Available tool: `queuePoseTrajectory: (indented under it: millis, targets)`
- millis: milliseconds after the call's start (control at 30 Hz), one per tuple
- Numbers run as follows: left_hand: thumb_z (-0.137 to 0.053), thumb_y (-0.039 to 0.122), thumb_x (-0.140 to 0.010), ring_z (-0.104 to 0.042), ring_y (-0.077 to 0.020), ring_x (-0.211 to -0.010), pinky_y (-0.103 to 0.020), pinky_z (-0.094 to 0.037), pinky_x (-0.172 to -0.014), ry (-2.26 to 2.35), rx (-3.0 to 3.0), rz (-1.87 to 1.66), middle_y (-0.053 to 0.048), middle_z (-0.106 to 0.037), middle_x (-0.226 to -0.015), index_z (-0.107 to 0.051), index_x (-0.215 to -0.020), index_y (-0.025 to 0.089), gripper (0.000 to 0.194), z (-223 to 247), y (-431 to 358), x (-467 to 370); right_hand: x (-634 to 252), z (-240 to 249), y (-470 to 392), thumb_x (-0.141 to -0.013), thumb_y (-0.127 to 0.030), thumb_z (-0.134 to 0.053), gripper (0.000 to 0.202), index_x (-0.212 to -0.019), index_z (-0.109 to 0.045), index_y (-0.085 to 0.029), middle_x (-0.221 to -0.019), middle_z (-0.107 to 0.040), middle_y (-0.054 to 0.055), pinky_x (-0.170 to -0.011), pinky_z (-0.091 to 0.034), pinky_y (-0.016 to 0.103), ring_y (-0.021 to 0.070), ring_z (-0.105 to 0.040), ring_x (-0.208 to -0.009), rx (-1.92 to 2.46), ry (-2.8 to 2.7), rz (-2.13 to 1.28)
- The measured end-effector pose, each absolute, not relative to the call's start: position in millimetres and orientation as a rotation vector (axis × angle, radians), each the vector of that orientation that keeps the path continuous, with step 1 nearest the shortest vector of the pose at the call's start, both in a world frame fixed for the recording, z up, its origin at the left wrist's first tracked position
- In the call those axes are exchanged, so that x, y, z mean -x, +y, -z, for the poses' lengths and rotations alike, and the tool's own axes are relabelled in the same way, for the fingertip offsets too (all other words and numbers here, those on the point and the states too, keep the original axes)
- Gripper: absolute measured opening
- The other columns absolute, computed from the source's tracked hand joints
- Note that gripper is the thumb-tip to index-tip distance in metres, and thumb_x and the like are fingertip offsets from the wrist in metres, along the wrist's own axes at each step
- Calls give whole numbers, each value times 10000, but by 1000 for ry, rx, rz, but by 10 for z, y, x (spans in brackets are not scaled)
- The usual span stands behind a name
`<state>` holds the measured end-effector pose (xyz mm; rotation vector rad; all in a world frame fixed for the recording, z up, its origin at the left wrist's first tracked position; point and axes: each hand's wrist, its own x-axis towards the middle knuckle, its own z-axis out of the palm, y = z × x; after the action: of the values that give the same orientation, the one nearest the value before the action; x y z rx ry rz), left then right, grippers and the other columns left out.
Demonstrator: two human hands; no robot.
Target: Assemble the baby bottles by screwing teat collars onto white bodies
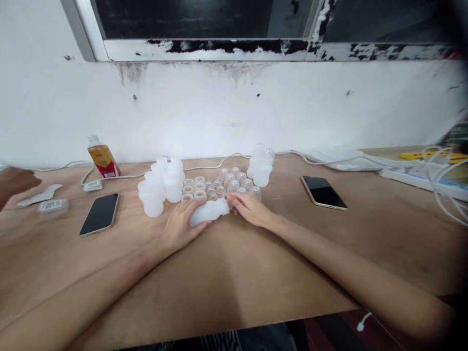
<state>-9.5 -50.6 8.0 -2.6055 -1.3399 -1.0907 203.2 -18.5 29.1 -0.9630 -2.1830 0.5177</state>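
"Where is the baby bottle (pixel 206 212)?"

"In the left hand (pixel 185 219). It lies tipped over on its side, base in toward the palm, neck pointing across to the right hand (pixel 249 207)."

"How does the left grip sit on it?"

"Wrapped around the body, fingers over the far side and thumb along the near side, narrowed to the bottle's girth. The neck sticks out past that grip, uncovered."

"And the right grip?"

"Narrow, with the fingertips bunched at the bottle's mouth. Whether they pinch some small part there, I cannot tell."

"Does the bottle rest on the table (pixel 197 297)?"

"I cannot tell that either; it is low, near the front of the laid-out parts."

"Which parts?"

"Just beyond it, from left to right: screw rings (pixel 199 188) in two columns, small clear teats (pixel 215 187), then clear dome caps (pixel 234 184), a few partly hidden by the right hand. Upright white bottles (pixel 153 200) crowd together beyond the left hand, and capped bottles (pixel 261 171) stand behind the dome caps."

"Anything farther out?"

"A phone (pixel 99 214) lies to the left and a second phone (pixel 324 192) to the right, both well apart from the hands. A drink bottle (pixel 103 158) stands near the wall, and another person's hand (pixel 18 180) shows at the left edge."
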Motion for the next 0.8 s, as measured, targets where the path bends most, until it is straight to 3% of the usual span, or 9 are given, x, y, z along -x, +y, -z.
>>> queuePoseTrajectory:
  millis: [133, 233, 300, 367, 467, 567, 633, 700, 800]
  targets:
    - [-525, 343, -729, -494, -189, -941, -331, -403, -803, -1390, 2615, 1124, -43, -542, -1010, -438, -1055, 199, 366, -88, -495, 103, -2062, -335, -218, -753, -305, -489, 396, -1144, -455, -248, -1121, -501, 61, -559, -426, 248, 178, -509, -876, 757, -2196, -511]
    - [-529, 335, -728, -490, -185, -944, -329, -397, -813, -1373, 2619, 1159, -44, -535, -1012, -435, -1053, 196, 365, -82, -490, 105, -2054, -324, -225, -704, -293, -546, 440, -1134, -462, -256, -1156, -477, 58, -496, -426, 224, 168, -521, -843, 727, -2229, -562]
    - [-532, 329, -728, -481, -186, -955, -331, -395, -819, -1336, 2620, 1181, -45, -531, -1010, -435, -1050, 198, 360, -74, -491, 103, -2031, -293, -217, -702, -323, -550, 357, -1044, -521, -226, -1035, -557, 56, -489, -424, 218, 128, -547, -700, 808, -2177, -606]
    - [-533, 316, -729, -470, -190, -967, -340, -391, -827, -1277, 2628, 1174, -43, -530, -1004, -435, -1048, 204, 352, -66, -493, 97, -2001, -254, -203, -723, -389, -516, 256, -861, -575, -182, -788, -623, 37, -446, -401, 205, 87, -525, -512, 924, -2129, -741]
    - [-532, 293, -732, -463, -194, -963, -348, -391, -824, -1211, 2644, 1126, -37, -535, -978, -443, -1037, 212, 328, -59, -492, 88, -1962, -216, -188, -780, -486, -373, 412, -592, -527, -153, -474, -561, 4, -332, -314, 183, 68, -458, -331, 1105, -2092, -1044]
    - [-532, 292, -732, -467, -194, -952, -343, -398, -812, -1227, 2636, 1121, -36, -535, -969, -444, -1028, 209, 320, -61, -490, 82, -1953, -235, -196, -807, -508, -273, 517, -528, -512, -144, -400, -513, 6, -306, -279, 179, 69, -443, -300, 1190, -2074, -1091]
    - [-530, 304, -734, -468, -192, -949, -342, -397, -815, -1252, 2634, 1129, -39, -532, -980, -438, -1034, 204, 329, -66, -493, 81, -1967, -273, -212, -811, -469, -309, 445, -674, -574, -139, -493, -561, 15, -356, -331, 181, 67, -471, -356, 1114, -2079, -945]
    - [-524, 318, -737, -470, -191, -946, -343, -396, -816, -1281, 2630, 1144, -44, -525, -998, -425, -1050, 200, 348, -73, -500, 82, -1988, -311, -230, -763, -412, -450, 313, -938, -558, -177, -787, -619, 49, -427, -385, 186, 94, -548, -545, 954, -2108, -794]
    - [-514, 333, -743, -469, -193, -945, -351, -396, -813, -1297, 2618, 1175, -54, -517, -1012, -409, -1066, 197, 365, -82, -513, 85, -2009, -329, -246, -669, -329, -584, 447, -1095, -479, -243, -1102, -518, 56, -490, -419, 197, 143, -541, -800, 785, -2178, -685]
